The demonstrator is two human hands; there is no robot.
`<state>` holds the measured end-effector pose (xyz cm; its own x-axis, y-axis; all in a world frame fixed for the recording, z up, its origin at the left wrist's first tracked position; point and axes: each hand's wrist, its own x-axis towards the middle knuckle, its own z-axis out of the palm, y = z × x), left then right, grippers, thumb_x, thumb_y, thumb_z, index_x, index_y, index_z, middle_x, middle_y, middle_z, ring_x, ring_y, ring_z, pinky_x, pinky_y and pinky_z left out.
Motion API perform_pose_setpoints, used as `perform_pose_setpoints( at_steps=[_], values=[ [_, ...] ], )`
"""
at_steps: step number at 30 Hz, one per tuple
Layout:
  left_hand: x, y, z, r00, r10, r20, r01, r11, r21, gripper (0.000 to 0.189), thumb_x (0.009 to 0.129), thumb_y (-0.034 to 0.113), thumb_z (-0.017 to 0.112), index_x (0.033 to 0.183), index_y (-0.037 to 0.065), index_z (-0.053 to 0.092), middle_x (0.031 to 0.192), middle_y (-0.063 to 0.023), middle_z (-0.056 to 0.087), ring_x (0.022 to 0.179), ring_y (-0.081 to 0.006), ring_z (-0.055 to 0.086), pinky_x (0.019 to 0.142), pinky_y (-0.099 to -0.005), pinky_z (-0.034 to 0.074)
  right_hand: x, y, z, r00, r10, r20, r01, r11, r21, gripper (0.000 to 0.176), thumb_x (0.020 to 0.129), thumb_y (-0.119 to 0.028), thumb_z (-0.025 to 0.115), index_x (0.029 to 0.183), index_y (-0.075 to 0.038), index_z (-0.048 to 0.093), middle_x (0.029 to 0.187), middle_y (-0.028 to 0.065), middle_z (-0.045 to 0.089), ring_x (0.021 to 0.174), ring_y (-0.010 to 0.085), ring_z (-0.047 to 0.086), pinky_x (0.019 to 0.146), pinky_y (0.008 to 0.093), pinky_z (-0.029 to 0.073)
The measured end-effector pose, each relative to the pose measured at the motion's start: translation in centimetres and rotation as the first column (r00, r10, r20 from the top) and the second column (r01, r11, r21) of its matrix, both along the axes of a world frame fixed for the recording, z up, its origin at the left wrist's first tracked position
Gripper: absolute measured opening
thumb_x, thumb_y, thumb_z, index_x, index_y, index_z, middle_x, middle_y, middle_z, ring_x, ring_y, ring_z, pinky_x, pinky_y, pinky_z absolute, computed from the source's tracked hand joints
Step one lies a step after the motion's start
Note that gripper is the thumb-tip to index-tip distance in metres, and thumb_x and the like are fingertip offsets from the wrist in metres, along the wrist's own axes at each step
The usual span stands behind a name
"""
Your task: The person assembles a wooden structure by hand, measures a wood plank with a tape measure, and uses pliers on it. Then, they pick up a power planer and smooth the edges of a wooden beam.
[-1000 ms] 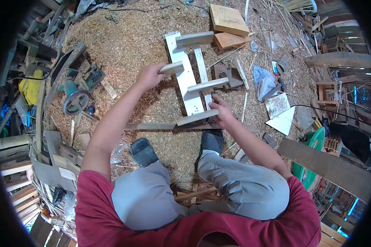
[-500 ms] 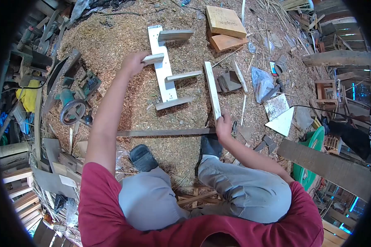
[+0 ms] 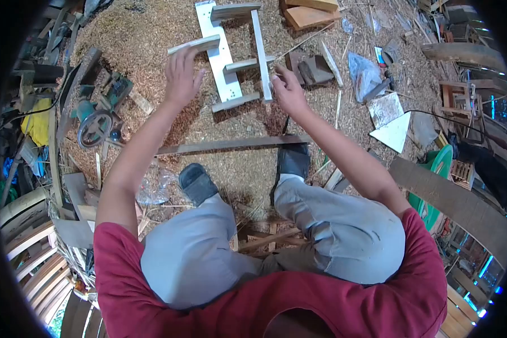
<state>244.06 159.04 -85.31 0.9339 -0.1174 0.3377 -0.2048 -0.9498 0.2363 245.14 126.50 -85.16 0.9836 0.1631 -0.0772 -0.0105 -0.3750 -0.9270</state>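
Note:
A pale wooden frame (image 3: 224,67), one long board with several short cross slats, lies on the sawdust floor ahead of me. My left hand (image 3: 182,74) rests with fingers spread against the left end of one cross slat (image 3: 194,44). My right hand (image 3: 287,91) pinches the near end of a thin white strip (image 3: 260,50) that lies across the right ends of the slats. Both forearms reach forward over my knees.
A long dark wooden batten (image 3: 231,145) lies crosswise in front of my shoes. A green machine with a wheel (image 3: 96,121) stands at the left. Wood blocks (image 3: 307,14), a plastic bag (image 3: 363,73) and scraps lie at the right. A plank (image 3: 456,205) crosses at lower right.
The frame has shifted farther away. My right hand carried the thin strip from the floor at the right onto the slat ends. My left hand has loosened from gripping a slat to spread fingers.

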Motion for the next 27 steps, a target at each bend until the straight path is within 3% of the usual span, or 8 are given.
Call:
perform_pose_setpoints(
  at_steps=[1, 4, 6, 9, 12, 15, 21, 27],
  values=[
    [-1.6, -0.5, 0.1, 0.999, 0.002, -0.037, -0.003, 1.000, -0.016, 0.045, 0.101, 0.032, 0.059, 0.135, 0.004, 0.051, 0.146, -0.0207, 0.046, 0.145, -0.0389, 0.035, 0.122, -0.0538, 0.022, -0.4, -0.6, 0.1, 0.968, 0.041, 0.247, 0.003, 0.984, -0.176, 0.045, 0.101, -0.024, 0.062, 0.138, 0.003, 0.055, 0.121, 0.0231, 0.065, 0.111, 0.0374, 0.065, 0.099, 0.0442, 0.050],
    [-7.0, -1.8, 0.1, 0.965, -0.121, -0.232, 0.110, 0.992, -0.056, 0.037, 0.101, 0.033, 0.060, 0.126, 0.006, 0.053, 0.134, -0.0206, 0.049, 0.131, -0.0372, 0.044, 0.110, -0.0522, 0.034, -5.0, -2.2, 0.5, 0.969, 0.096, 0.227, -0.025, 0.954, -0.298, 0.036, 0.096, -0.019, 0.064, 0.126, 0.000, 0.059, 0.110, 0.0199, 0.065, 0.103, 0.0388, 0.064, 0.094, 0.0479, 0.049],
    [-9.7, -2.9, 1.5, 0.764, -0.228, -0.603, 0.220, 0.971, -0.088, 0.035, 0.099, 0.033, 0.061, 0.120, 0.005, 0.054, 0.124, -0.0212, 0.054, 0.121, -0.0374, 0.050, 0.102, -0.0497, 0.041, -7.1, -3.0, 1.0, 0.951, 0.252, 0.178, -0.195, 0.938, -0.288, 0.029, 0.094, -0.018, 0.066, 0.117, -0.002, 0.061, 0.106, 0.0182, 0.064, 0.101, 0.0385, 0.064, 0.091, 0.0491, 0.048],
    [-13.2, -3.4, 1.3, 0.598, -0.547, -0.586, 0.526, 0.820, -0.228, 0.035, 0.096, 0.028, 0.065, 0.119, 0.004, 0.055, 0.114, -0.0193, 0.060, 0.112, -0.0377, 0.058, 0.092, -0.0488, 0.048, -8.1, -3.8, 0.8, 0.826, 0.554, 0.107, -0.477, 0.786, -0.394, 0.024, 0.090, -0.020, 0.069, 0.108, -0.004, 0.063, 0.100, 0.0169, 0.066, 0.099, 0.0383, 0.065, 0.088, 0.0504, 0.049],
    [-14.9, -3.3, -2.0, 0.599, -0.531, -0.599, 0.462, 0.840, -0.284, 0.036, 0.092, 0.022, 0.070, 0.121, 0.006, 0.056, 0.111, -0.0180, 0.064, 0.105, -0.0391, 0.063, 0.088, -0.0490, 0.051, -7.6, -4.3, 0.6, 0.620, 0.778, -0.103, -0.698, 0.486, -0.526, 0.025, 0.086, -0.022, 0.072, 0.103, -0.005, 0.064, 0.098, 0.0167, 0.067, 0.101, 0.0386, 0.065, 0.088, 0.0508, 0.051],
    [-13.8, -2.9, -1.4, 0.584, -0.477, -0.657, 0.384, 0.875, -0.294, 0.035, 0.089, 0.016, 0.071, 0.121, 0.008, 0.058, 0.108, -0.0176, 0.067, 0.100, -0.0401, 0.065, 0.085, -0.0502, 0.053, -7.9, -4.1, 0.1, 0.610, 0.754, -0.243, -0.737, 0.427, -0.524, 0.024, 0.085, -0.020, 0.070, 0.101, -0.004, 0.062, 0.105, 0.0180, 0.066, 0.103, 0.0401, 0.064, 0.089, 0.0508, 0.051],
    [-10.3, -3.3, 8.1, 0.647, -0.469, -0.601, 0.373, 0.882, -0.287, 0.035, 0.091, 0.020, 0.071, 0.121, 0.009, 0.059, 0.100, -0.0182, 0.068, 0.092, -0.0393, 0.067, 0.080, -0.0480, 0.053, -7.5, -5.5, 3.9, 0.739, 0.673, -0.008, -0.631, 0.689, -0.355, 0.027, 0.083, -0.018, 0.068, 0.106, -0.006, 0.061, 0.109, 0.0194, 0.064, 0.097, 0.0409, 0.066, 0.085, 0.0524, 0.053],
    [-8.0, -6.6, 17.7, 0.612, -0.558, -0.560, 0.487, 0.824, -0.290, 0.040, 0.092, 0.025, 0.074, 0.126, 0.009, 0.059, 0.097, -0.0166, 0.069, 0.091, -0.0373, 0.068, 0.078, -0.0477, 0.053, -5.8, -10.1, 16.3, 0.769, 0.626, 0.128, -0.509, 0.722, -0.468, 0.030, 0.082, -0.025, 0.074, 0.105, -0.006, 0.068, 0.095, 0.0137, 0.066, 0.087, 0.0342, 0.068, 0.076, 0.0444, 0.055]
  ],
)
